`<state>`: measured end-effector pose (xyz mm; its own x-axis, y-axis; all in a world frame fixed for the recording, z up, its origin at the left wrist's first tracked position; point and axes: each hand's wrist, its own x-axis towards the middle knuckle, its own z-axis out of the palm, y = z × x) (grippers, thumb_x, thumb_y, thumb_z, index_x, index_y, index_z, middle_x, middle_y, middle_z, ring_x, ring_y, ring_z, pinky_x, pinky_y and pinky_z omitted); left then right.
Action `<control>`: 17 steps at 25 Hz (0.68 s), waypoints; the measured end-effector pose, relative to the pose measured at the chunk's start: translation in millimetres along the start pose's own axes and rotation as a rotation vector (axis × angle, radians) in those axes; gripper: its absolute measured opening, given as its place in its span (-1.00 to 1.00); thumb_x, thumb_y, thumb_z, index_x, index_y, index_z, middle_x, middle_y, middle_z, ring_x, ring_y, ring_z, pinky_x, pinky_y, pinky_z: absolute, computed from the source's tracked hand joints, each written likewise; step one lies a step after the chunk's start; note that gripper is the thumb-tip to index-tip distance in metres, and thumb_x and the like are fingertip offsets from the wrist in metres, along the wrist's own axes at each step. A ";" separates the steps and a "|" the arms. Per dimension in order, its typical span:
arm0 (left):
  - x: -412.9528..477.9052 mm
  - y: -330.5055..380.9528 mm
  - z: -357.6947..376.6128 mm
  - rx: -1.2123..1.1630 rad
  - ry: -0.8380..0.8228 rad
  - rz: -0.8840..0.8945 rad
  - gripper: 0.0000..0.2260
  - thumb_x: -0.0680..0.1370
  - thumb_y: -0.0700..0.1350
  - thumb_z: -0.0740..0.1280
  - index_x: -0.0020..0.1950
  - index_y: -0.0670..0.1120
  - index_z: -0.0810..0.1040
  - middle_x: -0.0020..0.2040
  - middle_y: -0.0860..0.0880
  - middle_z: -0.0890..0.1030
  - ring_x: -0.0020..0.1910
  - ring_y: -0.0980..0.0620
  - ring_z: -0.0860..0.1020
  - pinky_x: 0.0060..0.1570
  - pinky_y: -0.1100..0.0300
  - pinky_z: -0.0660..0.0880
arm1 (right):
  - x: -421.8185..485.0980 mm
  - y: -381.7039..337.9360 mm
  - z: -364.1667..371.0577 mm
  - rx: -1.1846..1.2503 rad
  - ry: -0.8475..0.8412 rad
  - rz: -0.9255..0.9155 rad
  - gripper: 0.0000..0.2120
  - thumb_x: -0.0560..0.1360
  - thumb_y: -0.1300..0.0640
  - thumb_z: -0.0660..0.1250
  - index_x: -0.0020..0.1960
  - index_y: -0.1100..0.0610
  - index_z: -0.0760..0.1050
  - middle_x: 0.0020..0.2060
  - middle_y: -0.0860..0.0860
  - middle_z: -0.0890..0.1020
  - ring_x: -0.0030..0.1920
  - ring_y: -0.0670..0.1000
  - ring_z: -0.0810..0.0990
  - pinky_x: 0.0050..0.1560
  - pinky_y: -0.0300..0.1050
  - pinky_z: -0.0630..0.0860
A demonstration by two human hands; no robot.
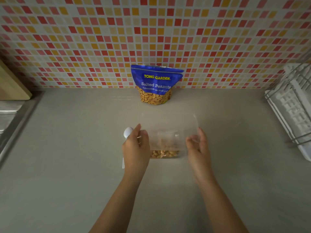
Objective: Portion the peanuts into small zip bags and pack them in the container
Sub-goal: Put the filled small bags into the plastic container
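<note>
Far L: a wooden cutting board (11,84) leaned at the frame edge, w/ the steel sink (8,118) rim just below it. The beige counter (67,148) ran across the whole view, backed by a mosaic tile wall (101,39) in red, pink, orange & cream.

L of centre: a white plastic spoon (127,132) lay on the counter, bowl pointing away, mostly hidden under the left hand (136,148); only the bowl & a bit of the handle end showed. L hand sat at the L side of the clear container (168,120), index finger stretched up along its L rim, other fingers curled onto that wall, i.e. gripping it.

Centre, back: the blue peanut bag (155,83) stood upright against the tiles, top open, peanuts visible thru its clear lower window. It was apart from the container, which sat nearer the person.

Centre, front: the container rested on the counter btwn both hands. Inside, at the near end, lay a small zip bag (165,147) w/ peanuts (164,153) gathered along its near edge.

R of centre: the right hand (197,147) was at the container's R wall, fingers half curled, fingertips up by the rim. It was blurred, so couldn't tell if it really gripped or only touched.

Far R: a white dish rack (292,106) w/ wire frame, cut off by the frame edge.
</note>
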<state>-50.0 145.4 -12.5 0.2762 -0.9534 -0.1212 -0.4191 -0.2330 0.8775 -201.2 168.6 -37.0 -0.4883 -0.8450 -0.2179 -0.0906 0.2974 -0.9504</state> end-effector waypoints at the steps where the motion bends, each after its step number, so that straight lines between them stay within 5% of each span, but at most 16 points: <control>1: 2.7 -6.5 -1.1 0.086 0.014 -0.004 -0.68 0.59 -0.09 0.18 0.31 -0.16 0.46 -0.05 -0.08 0.62 -0.17 0.09 0.57 -0.15 0.50 0.43 | 3.2 3.0 -0.2 -0.166 0.019 -0.057 -0.59 0.56 0.22 0.21 0.39 0.18 0.31 0.10 0.07 0.47 0.07 -0.05 0.51 0.10 -0.41 0.31; 4: 7.1 -25.7 0.6 0.277 -0.036 -0.032 -0.65 0.58 -0.08 0.20 0.32 -0.20 0.44 0.17 -0.23 0.54 0.14 -0.17 0.51 0.13 0.11 0.41 | 9.7 17.6 0.6 -0.493 0.029 -0.166 -0.68 0.56 0.22 0.20 0.27 0.29 0.45 0.18 0.22 0.49 0.22 0.15 0.46 0.24 -0.29 0.22; 9: 5.8 -40.5 5.8 0.374 -0.065 -0.042 -0.75 0.56 -0.19 0.20 0.17 -0.28 0.50 -0.01 -0.26 0.50 -0.05 -0.24 0.49 -0.10 0.10 0.36 | 14.1 33.4 5.7 -0.691 0.017 -0.175 -0.72 0.52 0.22 0.24 0.18 0.30 0.53 0.07 0.28 0.62 0.12 0.25 0.55 0.20 -0.01 0.40; 17: 10.0 -46.7 4.9 0.357 -0.048 -0.031 -0.71 0.56 -0.26 0.18 0.26 -0.27 0.46 0.07 -0.25 0.54 0.04 -0.22 0.52 -0.01 0.08 0.41 | 11.9 28.9 3.8 -0.615 -0.052 -0.141 -0.61 0.51 0.22 0.25 0.34 0.16 0.42 0.03 0.20 0.67 0.04 0.15 0.64 0.04 -0.08 0.49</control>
<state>-32.0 145.8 -57.0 0.2562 -0.9508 -0.1739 -0.6892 -0.3058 0.6568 -206.3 165.5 -67.9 -0.3942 -0.9105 -0.1248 -0.6408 0.3697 -0.6728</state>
